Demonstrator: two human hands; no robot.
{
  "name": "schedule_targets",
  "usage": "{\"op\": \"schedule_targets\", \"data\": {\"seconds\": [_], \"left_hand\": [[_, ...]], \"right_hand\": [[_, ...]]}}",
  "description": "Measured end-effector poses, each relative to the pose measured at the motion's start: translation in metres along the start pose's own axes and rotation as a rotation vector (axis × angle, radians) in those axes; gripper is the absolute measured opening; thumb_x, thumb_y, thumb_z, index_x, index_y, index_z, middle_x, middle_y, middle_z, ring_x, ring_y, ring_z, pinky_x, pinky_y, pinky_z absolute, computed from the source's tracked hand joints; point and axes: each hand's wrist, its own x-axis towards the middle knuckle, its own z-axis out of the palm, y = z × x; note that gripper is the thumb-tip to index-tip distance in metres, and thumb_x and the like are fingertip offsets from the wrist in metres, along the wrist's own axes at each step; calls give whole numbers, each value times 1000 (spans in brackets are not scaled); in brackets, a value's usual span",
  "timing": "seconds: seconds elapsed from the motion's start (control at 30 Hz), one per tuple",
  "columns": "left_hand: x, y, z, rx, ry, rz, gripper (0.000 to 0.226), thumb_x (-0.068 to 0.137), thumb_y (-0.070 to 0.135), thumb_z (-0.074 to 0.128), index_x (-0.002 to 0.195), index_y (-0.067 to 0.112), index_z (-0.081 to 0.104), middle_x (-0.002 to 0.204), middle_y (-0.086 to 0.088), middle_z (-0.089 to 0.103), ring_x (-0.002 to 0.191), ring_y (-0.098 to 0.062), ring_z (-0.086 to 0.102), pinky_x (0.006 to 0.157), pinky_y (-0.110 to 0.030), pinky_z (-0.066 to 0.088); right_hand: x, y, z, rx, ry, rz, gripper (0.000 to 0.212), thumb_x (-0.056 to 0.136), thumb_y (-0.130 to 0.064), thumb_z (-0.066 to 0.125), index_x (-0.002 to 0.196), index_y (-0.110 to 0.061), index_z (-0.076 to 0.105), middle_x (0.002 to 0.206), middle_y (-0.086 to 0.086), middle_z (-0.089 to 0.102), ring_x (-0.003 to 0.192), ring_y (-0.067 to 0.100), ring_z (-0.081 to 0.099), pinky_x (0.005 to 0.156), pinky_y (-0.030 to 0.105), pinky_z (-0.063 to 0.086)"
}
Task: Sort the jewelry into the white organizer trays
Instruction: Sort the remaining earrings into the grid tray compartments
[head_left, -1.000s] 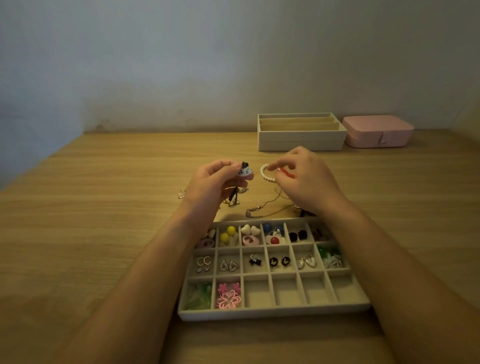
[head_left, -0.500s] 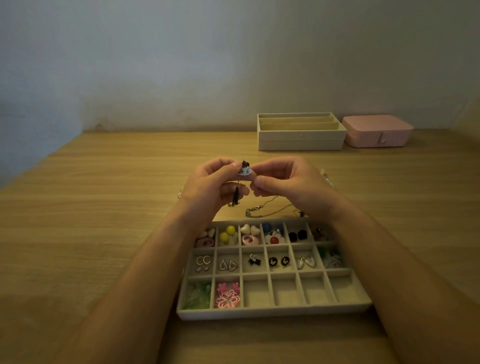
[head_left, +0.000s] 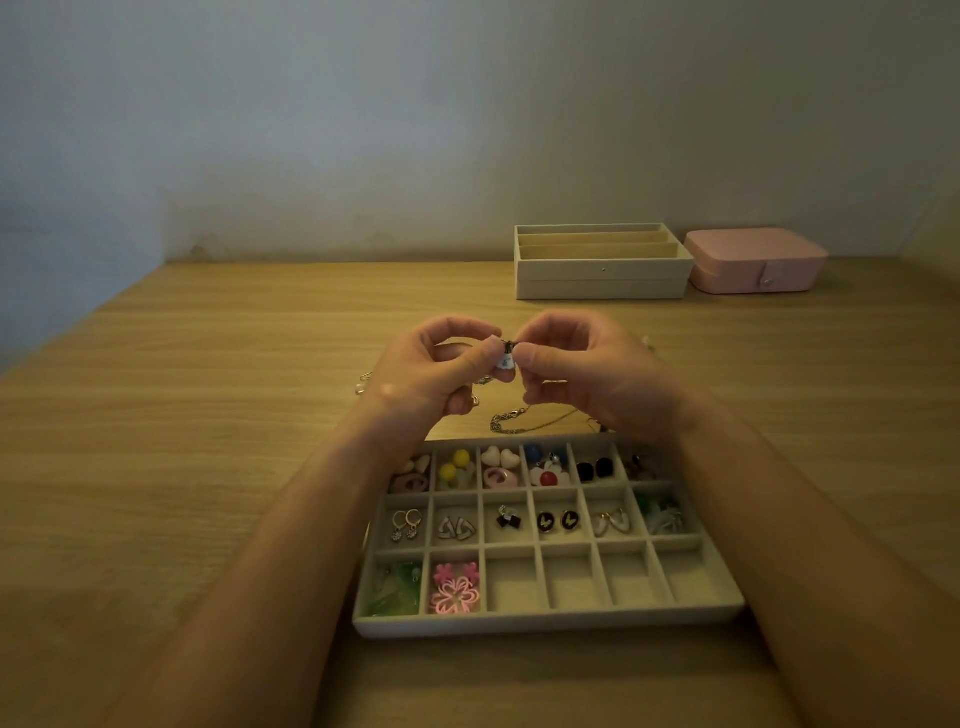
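White with a dark cap, a small charm (head_left: 505, 358) is held upright above the worktop (head_left: 208, 415), cap uppermost and long axis near vertical. The curled fingers of the left hand (head_left: 431, 371) and right hand (head_left: 587, 374) both pinch it, just beyond the far edge of the compartment tray (head_left: 545, 621). A thin chain (head_left: 524, 422) lies on the wood beneath. Stacked white trays (head_left: 602, 273) and a pink case (head_left: 753, 260) stand by the wall.

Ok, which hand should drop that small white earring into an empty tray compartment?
Right, probably. Both hands pinch the white earring, but the empty compartments lie in the near row of the tray toward the right hand; the left hand has its forearm across the filled left side.
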Motion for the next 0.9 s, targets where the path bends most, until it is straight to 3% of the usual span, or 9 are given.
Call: {"op": "schedule_targets", "data": {"seconds": [0.17, 0.3, 0.4, 0.53, 0.67, 0.77, 0.9], "left_hand": [[0, 1, 0, 20, 17, 13, 30, 78, 25, 71, 102, 8, 65, 79, -4, 72, 54, -6, 57, 46, -18, 42], [-2, 4, -1, 34, 0, 11, 29, 77, 25, 71, 100, 8, 66, 78, -7, 72, 51, -4, 57, 46, -17, 41], [-4, 6, -2, 106, -51, -18, 28, 76, 27, 72, 98, 10, 68, 77, -9, 72, 52, -8, 53, 49, -20, 40], [-10, 9, -5, 196, -83, -14, 15, 88, 21, 69, 101, 13, 74, 83, -8, 72, 57, -14, 47, 52, -22, 41], [-14, 18, -2, 334, -108, 10, 11, 94, 14, 67, 100, 14, 75, 81, -6, 73, 61, -19, 48, 52, -24, 41], [-18, 28, 2, 428, -124, 16, 9, 93, 16, 68, 99, 15, 75, 80, -5, 74, 63, -22, 50, 52, -25, 42], [-28, 37, 8, 484, -111, 15, 8, 92, 16, 69, 97, 15, 75, 78, -3, 74, 59, -14, 53, 52, -23, 44]], "right_hand": [[0, 0, -1, 68, -67, 25, 21, 84, -21, 69, 98, -6, 65, 92, 6, 72, 92, 24, 70, 88, 38, 59], [-1, -1, -3, 252, 12, 8, 22, 81, -12, 69, 101, -5, 65, 83, 9, 73, 74, 20, 71, 70, 30, 61], [-1, -4, -5, 323, 29, -17, 21, 81, -10, 69, 102, -5, 66, 83, 10, 70, 72, 20, 68, 69, 30, 61], [-2, -7, -7, 270, 53, -20, 15, 85, -14, 71, 98, -9, 66, 92, 12, 68, 84, 25, 68, 71, 32, 60], [-5, -13, -7, 227, 41, 43, 3, 94, -9, 62, 97, -9, 63, 90, 12, 66, 78, 23, 68, 67, 30, 58], [-10, -21, -6, 233, 2, 78, 16, 90, -14, 64, 104, -5, 65, 88, 13, 67, 72, 21, 69, 64, 28, 59], [-20, -33, -5, 195, 16, 91, 20, 91, -16, 64, 106, -3, 70, 88, 12, 74, 76, 20, 72, 68, 29, 61]]}}
